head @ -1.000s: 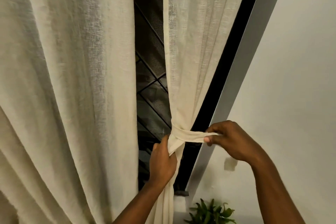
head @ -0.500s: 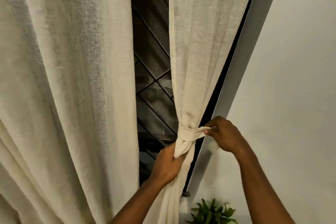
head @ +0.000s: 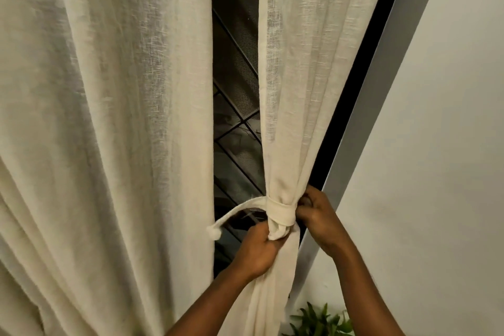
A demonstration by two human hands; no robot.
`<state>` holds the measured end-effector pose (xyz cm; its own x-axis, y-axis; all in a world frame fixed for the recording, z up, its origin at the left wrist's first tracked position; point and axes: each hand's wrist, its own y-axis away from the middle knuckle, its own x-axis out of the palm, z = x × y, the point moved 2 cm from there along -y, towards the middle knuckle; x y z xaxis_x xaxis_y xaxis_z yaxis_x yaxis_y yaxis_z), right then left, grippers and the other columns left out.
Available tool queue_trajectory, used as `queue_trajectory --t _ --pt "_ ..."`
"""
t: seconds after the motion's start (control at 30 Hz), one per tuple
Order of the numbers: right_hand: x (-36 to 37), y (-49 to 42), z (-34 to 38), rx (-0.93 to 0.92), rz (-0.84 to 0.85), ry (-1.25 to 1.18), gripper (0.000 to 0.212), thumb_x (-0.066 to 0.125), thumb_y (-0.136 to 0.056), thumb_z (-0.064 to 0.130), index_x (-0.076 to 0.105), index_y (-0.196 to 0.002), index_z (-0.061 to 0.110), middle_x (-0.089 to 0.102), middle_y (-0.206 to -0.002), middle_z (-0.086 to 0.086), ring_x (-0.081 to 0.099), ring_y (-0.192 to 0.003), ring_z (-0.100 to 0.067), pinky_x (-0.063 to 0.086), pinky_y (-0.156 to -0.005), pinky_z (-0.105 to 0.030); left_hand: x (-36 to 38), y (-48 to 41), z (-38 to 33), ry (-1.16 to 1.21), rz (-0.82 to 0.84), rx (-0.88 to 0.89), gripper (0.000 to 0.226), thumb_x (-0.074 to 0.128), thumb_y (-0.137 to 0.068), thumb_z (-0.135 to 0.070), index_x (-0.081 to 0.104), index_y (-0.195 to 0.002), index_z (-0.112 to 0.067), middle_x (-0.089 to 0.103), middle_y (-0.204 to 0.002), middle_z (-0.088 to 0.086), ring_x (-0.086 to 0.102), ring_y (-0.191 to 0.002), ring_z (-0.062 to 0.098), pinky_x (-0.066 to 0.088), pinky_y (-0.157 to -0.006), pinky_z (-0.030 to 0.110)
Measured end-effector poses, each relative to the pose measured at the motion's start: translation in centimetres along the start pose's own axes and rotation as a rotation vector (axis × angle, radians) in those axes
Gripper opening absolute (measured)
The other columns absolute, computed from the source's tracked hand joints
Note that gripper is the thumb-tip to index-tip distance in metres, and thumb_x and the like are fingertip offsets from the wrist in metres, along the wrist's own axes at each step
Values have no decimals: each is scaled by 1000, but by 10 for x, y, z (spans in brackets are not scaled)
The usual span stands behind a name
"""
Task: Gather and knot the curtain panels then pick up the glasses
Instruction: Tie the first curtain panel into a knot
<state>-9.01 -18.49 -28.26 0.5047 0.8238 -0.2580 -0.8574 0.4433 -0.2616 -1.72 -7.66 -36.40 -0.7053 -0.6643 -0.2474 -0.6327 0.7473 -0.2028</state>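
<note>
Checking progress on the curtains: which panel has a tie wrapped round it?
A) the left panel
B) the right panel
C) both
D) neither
B: the tie circles the gathered right panel, while the left panel hangs loose.

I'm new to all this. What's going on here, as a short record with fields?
right panel: gathered, bound by tie
tie: wrapped round right panel; loose end arcs left
left hand: grips right panel under tie
right hand: pinches tie at its right side
left panel: hangs loose
glasses: not in view
plant: bottom right
</note>
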Motion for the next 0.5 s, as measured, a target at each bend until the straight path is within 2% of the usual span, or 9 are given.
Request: queue_trajectory --t 0.07,0.13,0.17,0.23,0.3,0.37,0.43,0.5 --pt "0 6 -5 9 103 -220 71 62 -52 9 57 -122 5 70 -112 -5 65 -107 -22 51 -83 -27 3 1 0 -15 0 0 27 55 -87 -47 62 -113 -44 65 -115 -17 57 -107 -7 45 -91 19" --pt "2 11 -4 24 167 -239 79 68 -52 13 51 -129 9 67 -119 -3 63 -112 -20 51 -86 -26 7 -1 3 -22 -29 -5 46 55 -83 -55 57 -125 -38 60 -126 -16 53 -116 -3 43 -99 23" --pt "3 13 -3 24 154 -188 76 73 -57 13 51 -130 13 67 -120 1 63 -112 -16 51 -86 -25 8 -2 3 -4 -19 -16 48 57 -84 -53 57 -127 -32 60 -127 -12 54 -117 2 44 -102 27" --pt "5 14 0 16 75 -100 64 76 -67 16 53 -126 22 68 -117 6 64 -107 -8 50 -83 -19 12 -3 3 29 38 -30 42 65 -86 -36 59 -125 -20 62 -123 -3 57 -115 10 45 -103 35" --pt "5 13 -1 11 3 -72 60 77 -70 19 54 -125 23 68 -116 7 65 -104 -7 50 -81 -16 14 -4 5 35 50 32 58 70 -81 -34 50 -133 -16 57 -129 -2 54 -120 10 44 -102 25" --pt "4 13 -3 7 -27 -62 59 79 -76 16 52 -128 22 67 -118 7 64 -106 -9 50 -82 -17 11 -1 3 94 -39 69 77 74 -70 -43 41 -136 -22 53 -130 -9 51 -124 10 43 -96 14" --pt "5 13 -2 5 -31 -60 63 77 -77 17 48 -132 23 64 -122 8 63 -108 -7 50 -83 -18 4 1 0 149 -241 124 90 79 -64 -41 30 -140 -30 48 -133 -10 48 -126 9 44 -96 18" --pt "9 11 -2 5 -31 -57 72 79 -75 23 41 -136 28 61 -125 12 61 -110 -2 50 -86 -17 2 1 -3 132 -318 199 99 78 -67 -44 16 -144 -45 39 -143 -10 43 -129 3 43 -99 23"
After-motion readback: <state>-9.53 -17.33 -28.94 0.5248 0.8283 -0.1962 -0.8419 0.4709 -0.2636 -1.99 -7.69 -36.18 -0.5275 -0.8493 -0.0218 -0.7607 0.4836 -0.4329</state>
